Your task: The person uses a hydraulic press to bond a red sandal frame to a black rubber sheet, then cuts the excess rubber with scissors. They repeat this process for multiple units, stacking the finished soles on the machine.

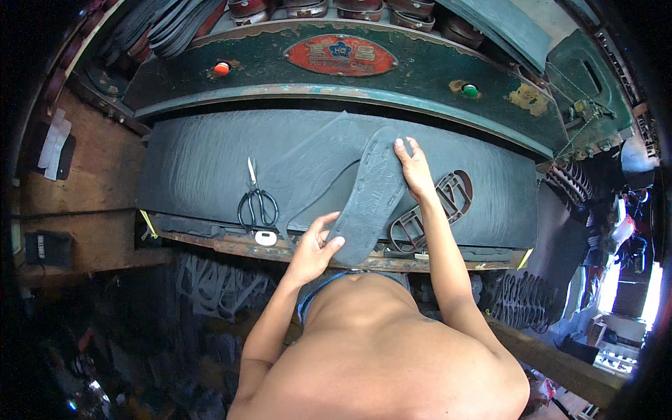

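My right hand [415, 168] grips the upper right edge of a dark grey rubber sole piece [369, 192], held at a slant over the grey board [185, 168]. My left hand [320, 248] holds the lower left edge of the same piece with its thumb, its fingers slightly spread. Beneath and left of it lies another thin grey sheet [301, 168] with a sole-shaped outline. Black-handled scissors [255, 199] rest left of my left hand, above a small white oval object [265, 238]. A sole-shaped metal cutting die [448, 196] lies right of the piece, partly behind my right forearm.
A green machine beam [175, 84] with red and green buttons spans the far side; more dies [315, 10] and stacked grey pieces [161, 28] sit above it. A wooden bench [91, 210] is at the left. Grey cut-out pieces [217, 287] hang below. More dies [567, 182] line the right.
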Motion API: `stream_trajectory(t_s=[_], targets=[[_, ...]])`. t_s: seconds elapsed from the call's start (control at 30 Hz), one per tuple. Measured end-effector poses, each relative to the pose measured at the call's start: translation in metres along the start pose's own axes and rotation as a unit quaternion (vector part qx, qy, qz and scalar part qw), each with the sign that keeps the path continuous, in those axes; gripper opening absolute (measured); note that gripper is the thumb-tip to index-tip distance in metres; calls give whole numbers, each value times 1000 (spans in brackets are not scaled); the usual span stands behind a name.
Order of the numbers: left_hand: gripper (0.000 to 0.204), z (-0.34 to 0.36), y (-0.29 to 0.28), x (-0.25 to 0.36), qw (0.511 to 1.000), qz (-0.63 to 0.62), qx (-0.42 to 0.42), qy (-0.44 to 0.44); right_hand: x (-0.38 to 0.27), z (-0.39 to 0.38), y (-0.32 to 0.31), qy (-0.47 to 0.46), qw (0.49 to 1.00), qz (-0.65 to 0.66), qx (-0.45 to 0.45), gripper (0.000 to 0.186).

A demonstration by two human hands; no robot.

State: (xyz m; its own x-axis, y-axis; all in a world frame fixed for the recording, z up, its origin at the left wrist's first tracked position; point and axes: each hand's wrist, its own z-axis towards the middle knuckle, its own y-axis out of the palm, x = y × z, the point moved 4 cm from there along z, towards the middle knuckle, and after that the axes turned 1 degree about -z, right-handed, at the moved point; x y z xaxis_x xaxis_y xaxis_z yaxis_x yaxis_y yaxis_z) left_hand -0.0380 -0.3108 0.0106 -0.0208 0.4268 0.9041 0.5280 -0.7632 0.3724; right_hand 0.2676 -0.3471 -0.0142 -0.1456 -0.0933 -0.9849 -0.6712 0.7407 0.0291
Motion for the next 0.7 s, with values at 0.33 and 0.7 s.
stream_trajectory(t_s=[0.33,0.7], targets=[[45,48,26,73,965,247,22,88,10,-19,-15,169,889,413,-97,52],[16,55,71,107,767,575,183,215,-21,-64,-9,-22,929,368,-23,63]])
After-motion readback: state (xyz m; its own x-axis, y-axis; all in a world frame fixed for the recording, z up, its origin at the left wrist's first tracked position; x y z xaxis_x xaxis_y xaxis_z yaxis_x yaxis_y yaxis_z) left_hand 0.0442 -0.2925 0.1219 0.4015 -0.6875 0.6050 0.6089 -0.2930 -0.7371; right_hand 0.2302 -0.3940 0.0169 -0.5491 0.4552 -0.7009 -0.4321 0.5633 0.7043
